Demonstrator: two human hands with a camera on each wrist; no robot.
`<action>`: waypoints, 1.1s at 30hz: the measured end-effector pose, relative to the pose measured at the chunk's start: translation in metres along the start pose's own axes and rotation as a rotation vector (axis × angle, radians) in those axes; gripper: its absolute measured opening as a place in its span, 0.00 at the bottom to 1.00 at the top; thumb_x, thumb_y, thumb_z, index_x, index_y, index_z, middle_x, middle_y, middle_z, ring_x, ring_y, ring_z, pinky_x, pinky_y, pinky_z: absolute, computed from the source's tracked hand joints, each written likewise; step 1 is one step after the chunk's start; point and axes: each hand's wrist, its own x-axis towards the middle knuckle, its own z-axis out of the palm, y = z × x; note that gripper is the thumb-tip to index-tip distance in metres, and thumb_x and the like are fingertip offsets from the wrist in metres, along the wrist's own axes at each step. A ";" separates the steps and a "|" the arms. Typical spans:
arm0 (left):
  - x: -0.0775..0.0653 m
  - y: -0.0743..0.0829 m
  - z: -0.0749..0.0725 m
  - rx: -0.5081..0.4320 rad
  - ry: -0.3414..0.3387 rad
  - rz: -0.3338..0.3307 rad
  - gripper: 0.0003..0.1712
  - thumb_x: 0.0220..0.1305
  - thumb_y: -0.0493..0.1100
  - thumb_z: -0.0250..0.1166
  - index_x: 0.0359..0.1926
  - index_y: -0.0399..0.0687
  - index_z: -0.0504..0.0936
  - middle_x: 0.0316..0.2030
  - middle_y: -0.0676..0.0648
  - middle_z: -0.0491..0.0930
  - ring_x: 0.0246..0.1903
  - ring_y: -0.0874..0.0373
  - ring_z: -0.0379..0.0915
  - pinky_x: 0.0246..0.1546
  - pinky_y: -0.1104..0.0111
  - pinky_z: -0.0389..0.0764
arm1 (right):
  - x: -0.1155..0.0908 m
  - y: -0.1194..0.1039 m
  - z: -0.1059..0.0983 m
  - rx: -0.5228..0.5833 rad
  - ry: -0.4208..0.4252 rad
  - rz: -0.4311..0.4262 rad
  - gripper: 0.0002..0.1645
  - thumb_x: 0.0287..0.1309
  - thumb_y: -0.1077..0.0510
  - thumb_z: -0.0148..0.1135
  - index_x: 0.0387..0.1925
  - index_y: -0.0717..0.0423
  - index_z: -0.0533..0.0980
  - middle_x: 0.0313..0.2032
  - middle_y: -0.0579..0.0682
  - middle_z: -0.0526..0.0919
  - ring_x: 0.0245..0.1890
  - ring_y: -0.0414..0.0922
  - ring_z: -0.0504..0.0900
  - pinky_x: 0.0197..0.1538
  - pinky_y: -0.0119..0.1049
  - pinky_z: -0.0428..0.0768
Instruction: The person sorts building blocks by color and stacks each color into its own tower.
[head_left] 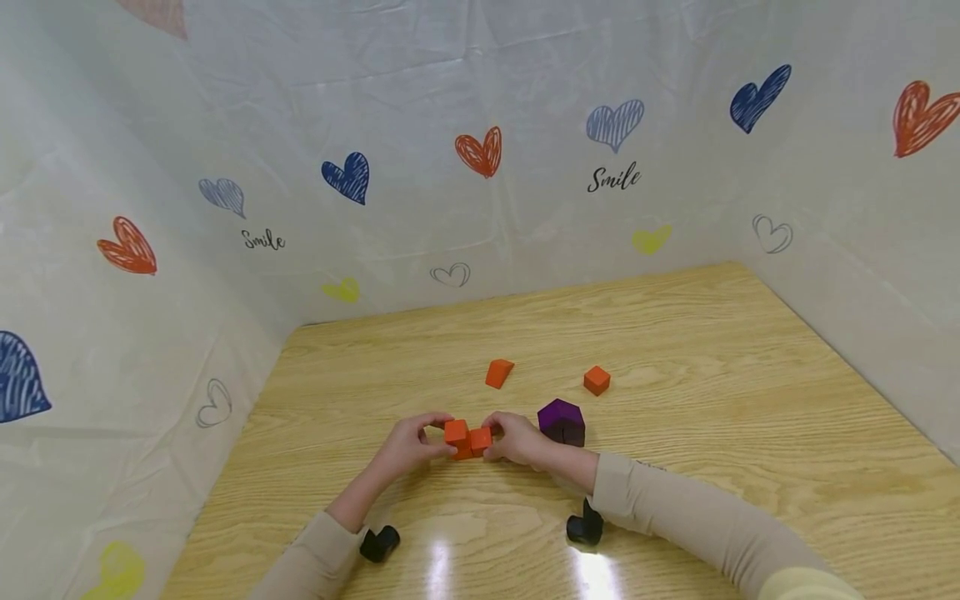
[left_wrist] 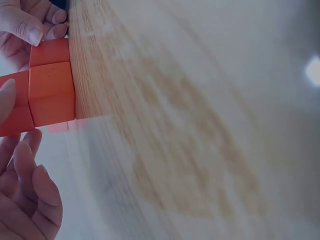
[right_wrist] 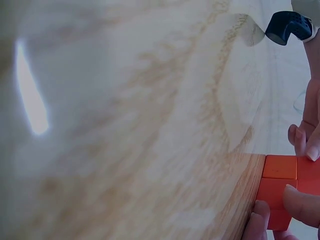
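Observation:
A small cluster of orange blocks sits on the wooden table, one cube (head_left: 456, 432) stacked on the left and a lower cube (head_left: 481, 441) beside it on the right. My left hand (head_left: 411, 443) pinches the stacked side, its thumb in front and fingers behind. On the other side, my right hand (head_left: 520, 439) holds the lower cube between thumb and fingers. The left wrist view shows an orange block face (left_wrist: 52, 95) resting against its neighbours. In the right wrist view, my right thumb (right_wrist: 303, 205) presses a block (right_wrist: 272, 192).
Beyond the hands lie an orange wedge-shaped block (head_left: 498, 373) and a single orange cube (head_left: 597, 380). A purple block (head_left: 559, 413) with a dark front stands just right of my right hand. White heart-print sheeting (head_left: 480, 225) encloses the wooden table (head_left: 390, 358) at the back and sides.

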 end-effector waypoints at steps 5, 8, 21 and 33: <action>0.002 -0.003 0.002 0.032 -0.022 -0.017 0.24 0.48 0.47 0.72 0.47 0.45 0.80 0.43 0.45 0.80 0.20 0.60 0.61 0.21 0.72 0.65 | 0.000 0.000 0.000 0.002 0.006 0.000 0.20 0.45 0.68 0.67 0.43 0.62 0.74 0.42 0.53 0.78 0.40 0.46 0.72 0.47 0.41 0.72; 0.003 -0.003 0.004 0.053 -0.028 -0.026 0.24 0.47 0.47 0.72 0.46 0.44 0.81 0.42 0.45 0.80 0.20 0.60 0.60 0.20 0.71 0.65 | 0.001 0.001 0.000 0.000 0.004 -0.008 0.20 0.45 0.68 0.67 0.44 0.63 0.74 0.42 0.54 0.78 0.41 0.47 0.72 0.47 0.42 0.71; 0.003 0.003 0.004 0.120 -0.043 -0.012 0.19 0.49 0.45 0.71 0.43 0.43 0.81 0.38 0.46 0.81 0.20 0.60 0.60 0.21 0.72 0.63 | 0.000 0.002 0.000 0.011 -0.001 0.013 0.21 0.45 0.68 0.67 0.45 0.63 0.74 0.41 0.53 0.77 0.41 0.47 0.72 0.49 0.43 0.71; 0.003 0.003 0.003 0.168 -0.078 0.046 0.17 0.51 0.44 0.69 0.43 0.45 0.80 0.38 0.46 0.80 0.18 0.63 0.60 0.20 0.73 0.65 | 0.000 0.002 0.000 0.001 0.003 0.009 0.23 0.46 0.67 0.67 0.46 0.63 0.73 0.44 0.55 0.77 0.44 0.48 0.73 0.51 0.46 0.71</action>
